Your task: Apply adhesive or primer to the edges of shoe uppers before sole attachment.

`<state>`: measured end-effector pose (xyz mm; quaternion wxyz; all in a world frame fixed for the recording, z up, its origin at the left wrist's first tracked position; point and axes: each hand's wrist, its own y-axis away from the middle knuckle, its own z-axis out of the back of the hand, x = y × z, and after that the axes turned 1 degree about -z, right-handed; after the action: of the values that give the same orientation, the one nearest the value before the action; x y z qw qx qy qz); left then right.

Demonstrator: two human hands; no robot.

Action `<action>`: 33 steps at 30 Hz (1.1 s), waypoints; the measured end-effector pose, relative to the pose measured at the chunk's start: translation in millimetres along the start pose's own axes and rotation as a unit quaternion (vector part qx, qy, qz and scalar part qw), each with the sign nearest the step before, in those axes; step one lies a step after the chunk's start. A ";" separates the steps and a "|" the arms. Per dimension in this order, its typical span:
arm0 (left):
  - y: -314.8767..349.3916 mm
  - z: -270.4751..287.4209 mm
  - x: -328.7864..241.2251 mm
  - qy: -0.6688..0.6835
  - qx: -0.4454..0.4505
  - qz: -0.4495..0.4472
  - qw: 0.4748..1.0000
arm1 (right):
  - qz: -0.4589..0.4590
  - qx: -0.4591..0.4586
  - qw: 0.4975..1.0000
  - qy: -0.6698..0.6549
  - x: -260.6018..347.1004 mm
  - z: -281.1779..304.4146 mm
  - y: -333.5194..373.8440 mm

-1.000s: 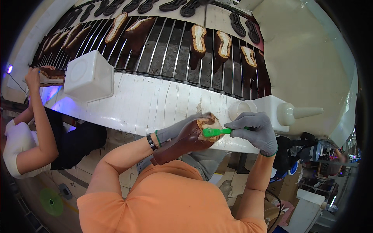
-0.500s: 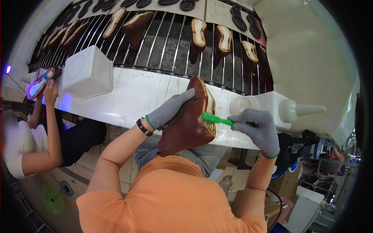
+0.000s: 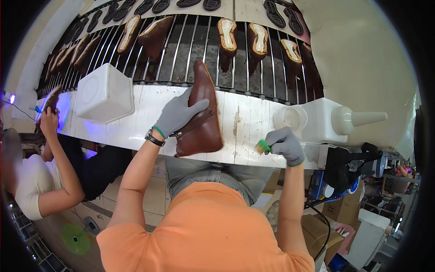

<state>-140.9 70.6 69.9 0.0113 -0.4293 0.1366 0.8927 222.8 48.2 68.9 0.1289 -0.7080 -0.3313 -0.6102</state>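
Note:
A brown leather ankle boot (image 3: 202, 119) is in my gloved left hand (image 3: 181, 113), over the edge of the white bench. Its side with the zipper faces up and its toe points away from me; the sole side is turned to the right, mostly out of sight. My left thumb lies across the boot's upper, the other fingers partly hidden beneath. To the right of the boot, apart from it, my gloved right hand (image 3: 285, 146) is closed around a small green brush (image 3: 263, 146). The bristles point left, and the handle is mostly covered by my fingers.
A round white tub (image 3: 290, 119) and a white bottle with a long nozzle (image 3: 344, 121) stand right on the bench (image 3: 238, 122). A white box-shaped container (image 3: 103, 93) is left. Boots lie soles up on the roller conveyor (image 3: 192, 50), black soles beyond. A co-worker (image 3: 50, 177) handles a shoe at left.
The boot has moved left and away from me, its sole side turning mostly out of view. The brush has come off the boot's bottom edge, and my right hand has shifted slightly left and nearer.

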 end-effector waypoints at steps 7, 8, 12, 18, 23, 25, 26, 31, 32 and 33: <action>59.1 -16.9 13.7 -0.269 0.007 -0.044 0.962 | 0.155 -0.111 0.902 -0.387 -133.5 -33.4 7.2; 67.1 -27.0 12.6 -0.331 0.014 -0.035 0.943 | 0.153 -0.124 0.902 -0.385 -137.9 -32.1 7.6; 67.1 -38.0 22.2 -0.300 -0.040 -0.094 0.948 | 0.137 -0.072 0.912 -0.380 -137.6 -19.6 5.7; 61.0 -27.1 31.1 0.078 -0.080 -0.058 0.992 | 0.130 -0.079 0.908 -0.390 -131.6 -23.6 4.6; 29.4 -16.1 32.6 0.514 -0.072 -0.031 0.854 | 0.137 -0.081 0.905 -0.394 -127.3 -22.9 5.4; -8.6 -4.0 35.1 0.508 -0.078 -0.055 0.856 | 0.137 -0.079 0.907 -0.389 -127.7 -21.4 5.6; -31.1 5.3 37.5 0.507 -0.062 -0.073 0.857 | 0.138 -0.078 0.907 -0.390 -128.8 -20.9 5.6; -148.6 36.7 49.4 0.275 -0.222 -0.148 0.924 | 0.153 -0.041 0.895 -0.416 -138.4 -14.7 5.3; -156.6 35.0 54.0 0.196 -0.275 -0.058 0.939 | 0.154 -0.063 0.896 -0.412 -140.5 -15.5 5.8; -162.8 30.6 56.4 0.112 -0.321 0.025 0.940 | 0.148 -0.067 0.898 -0.409 -141.7 -15.2 6.4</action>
<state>-177.5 229.6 6.5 -0.1649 -0.5040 -0.1466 0.8351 209.9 -9.7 -60.8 0.0229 -0.9428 -0.2047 -0.2621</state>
